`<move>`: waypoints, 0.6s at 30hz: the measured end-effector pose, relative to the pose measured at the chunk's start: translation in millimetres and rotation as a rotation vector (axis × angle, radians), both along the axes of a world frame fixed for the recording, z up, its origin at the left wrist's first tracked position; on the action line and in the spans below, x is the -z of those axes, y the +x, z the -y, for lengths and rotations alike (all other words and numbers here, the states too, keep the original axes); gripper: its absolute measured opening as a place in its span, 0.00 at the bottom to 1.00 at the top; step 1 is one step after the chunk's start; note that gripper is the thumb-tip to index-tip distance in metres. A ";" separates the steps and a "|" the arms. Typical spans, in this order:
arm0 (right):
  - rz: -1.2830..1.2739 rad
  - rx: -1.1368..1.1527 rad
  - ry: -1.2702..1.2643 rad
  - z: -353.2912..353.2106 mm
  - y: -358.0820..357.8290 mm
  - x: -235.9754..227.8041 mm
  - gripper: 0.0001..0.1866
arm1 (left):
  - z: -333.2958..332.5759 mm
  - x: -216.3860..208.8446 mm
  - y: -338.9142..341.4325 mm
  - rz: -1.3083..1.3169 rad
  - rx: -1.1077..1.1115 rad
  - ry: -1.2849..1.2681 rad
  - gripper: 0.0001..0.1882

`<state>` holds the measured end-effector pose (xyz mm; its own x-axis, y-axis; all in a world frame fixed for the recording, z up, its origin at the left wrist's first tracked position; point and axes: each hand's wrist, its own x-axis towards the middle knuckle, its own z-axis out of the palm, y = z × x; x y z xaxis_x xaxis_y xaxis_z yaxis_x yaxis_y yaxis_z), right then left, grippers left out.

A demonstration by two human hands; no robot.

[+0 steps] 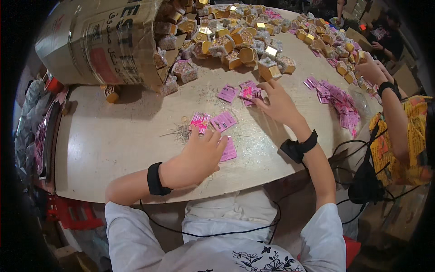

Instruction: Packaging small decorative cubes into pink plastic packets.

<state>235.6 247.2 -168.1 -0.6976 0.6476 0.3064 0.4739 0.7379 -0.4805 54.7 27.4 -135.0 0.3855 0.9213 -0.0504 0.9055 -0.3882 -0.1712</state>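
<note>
My left hand (pixel 197 156) lies over several small pink printed cards, fingers apart. Its fingertips touch the edge of a bright pink card (pixel 200 120). Beside that lies a paler pink card (pixel 224 121), and another pink card (pixel 229 150) is partly covered by my fingers. Farther right, my right hand (pixel 280 103) has its thumb and fingers at the edge of a bright pink card (pixel 249 91), seemingly gripping it. A plain-looking pink card (pixel 227 94) lies just left of it. Thin dark wire pieces (pixel 181 132) are scattered next to my left hand.
A large cardboard box (pixel 99 45) lies on its side at the far left. Gold-coloured pieces in clear bubbly wrap (pixel 244 38) heap across the back of the table (pixel 113 154). A pile of pink cards (pixel 342 106) lies right, near a co-worker's hands (pixel 374 70). Black cables (pixel 349 170) hang there.
</note>
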 end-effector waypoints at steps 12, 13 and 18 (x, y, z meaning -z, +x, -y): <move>0.175 -0.189 0.070 53.6 7.8 -18.6 0.08 | -15.4 11.5 13.6 0.016 0.037 0.156 0.14; 0.175 -0.195 0.063 59.0 13.6 -19.1 0.08 | -17.6 8.8 12.8 0.036 0.041 0.166 0.12; 0.139 -0.319 0.186 98.2 36.6 -14.2 0.15 | -23.0 -18.3 -7.5 0.850 -0.272 -0.013 0.15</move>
<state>272.2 149.1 -153.9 -0.8981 0.3334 0.2868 0.2574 0.9273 -0.2718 47.2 50.4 -116.7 0.0653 0.9878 0.1414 0.7857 -0.1383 0.6030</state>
